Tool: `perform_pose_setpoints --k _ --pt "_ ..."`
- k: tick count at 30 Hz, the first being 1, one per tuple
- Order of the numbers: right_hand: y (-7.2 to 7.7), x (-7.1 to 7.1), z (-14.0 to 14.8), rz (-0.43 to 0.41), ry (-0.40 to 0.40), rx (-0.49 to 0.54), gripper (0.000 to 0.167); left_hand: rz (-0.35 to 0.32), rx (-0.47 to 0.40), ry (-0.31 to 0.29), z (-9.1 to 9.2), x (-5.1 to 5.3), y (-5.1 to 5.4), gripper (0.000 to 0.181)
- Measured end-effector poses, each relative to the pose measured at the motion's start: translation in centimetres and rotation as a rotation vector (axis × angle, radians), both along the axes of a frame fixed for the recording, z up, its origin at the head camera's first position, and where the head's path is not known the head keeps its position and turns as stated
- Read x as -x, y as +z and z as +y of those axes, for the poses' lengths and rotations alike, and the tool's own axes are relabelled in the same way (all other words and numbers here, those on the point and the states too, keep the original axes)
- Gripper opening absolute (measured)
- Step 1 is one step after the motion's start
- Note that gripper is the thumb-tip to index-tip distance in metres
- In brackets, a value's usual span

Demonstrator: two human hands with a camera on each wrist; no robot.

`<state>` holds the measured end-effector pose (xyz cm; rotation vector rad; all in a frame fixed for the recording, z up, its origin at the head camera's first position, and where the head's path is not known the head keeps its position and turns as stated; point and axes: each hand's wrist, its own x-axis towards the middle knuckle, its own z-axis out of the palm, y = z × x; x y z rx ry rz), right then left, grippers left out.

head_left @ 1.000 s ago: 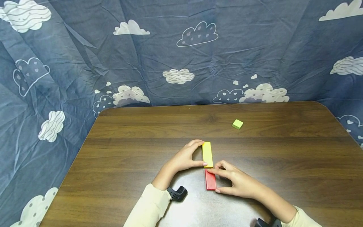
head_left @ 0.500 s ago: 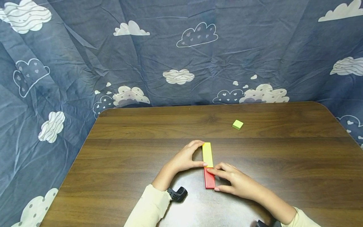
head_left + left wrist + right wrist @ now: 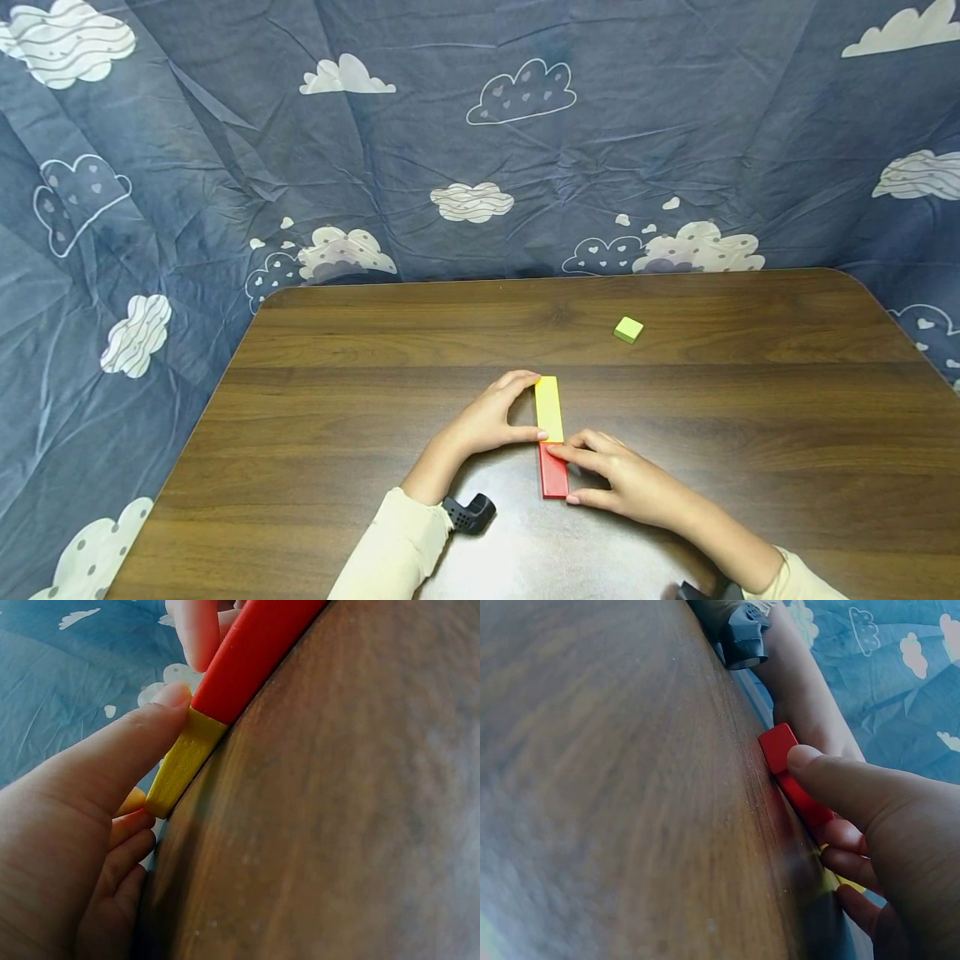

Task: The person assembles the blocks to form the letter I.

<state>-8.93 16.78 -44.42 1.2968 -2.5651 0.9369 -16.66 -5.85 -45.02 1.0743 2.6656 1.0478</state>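
Observation:
A yellow block (image 3: pixel 549 408) lies lengthwise on the table, its near end against the far end of a red block (image 3: pixel 554 472). My left hand (image 3: pixel 483 421) holds the yellow block, thumb at its near end and fingertips at its far end. From the right, my right hand (image 3: pixel 633 482) grips the red block with its thumb near the close corner and a finger on the far part. In the left wrist view the yellow block (image 3: pixel 184 765) and red block (image 3: pixel 251 660) meet end to end. The right wrist view shows the thumb on the red block (image 3: pixel 778 748).
A small light green block (image 3: pixel 628 329) lies farther back on the wooden table (image 3: pixel 375 333), right of the yellow block. Behind the table's far edge hangs a blue cloth (image 3: pixel 420 150) with white clouds.
The red block has moved slightly away from me with my right hand, and the narrow gap between it and the yellow block has closed. My left hand has stayed almost still.

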Motion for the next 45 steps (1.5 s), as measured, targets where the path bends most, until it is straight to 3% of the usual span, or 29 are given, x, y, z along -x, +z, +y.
perform_pose_setpoints --k 27,33,40,45 --pt "0.1 0.1 0.0 0.008 0.02 0.027 0.056 -0.052 0.0 0.02 0.0 -0.1 0.1 0.076" --pt "0.0 0.1 0.0 0.007 0.021 0.022 0.057 -0.063 -0.053 0.043 -0.5 -0.7 0.1 0.072" --pt "0.0 0.1 0.0 -0.002 0.011 0.02 0.058 0.004 -0.087 0.05 -1.1 -1.9 -0.1 0.072" --pt "0.0 0.1 0.0 -0.01 0.015 0.023 0.057 0.014 -0.085 0.035 -1.2 -2.8 0.0 0.074"
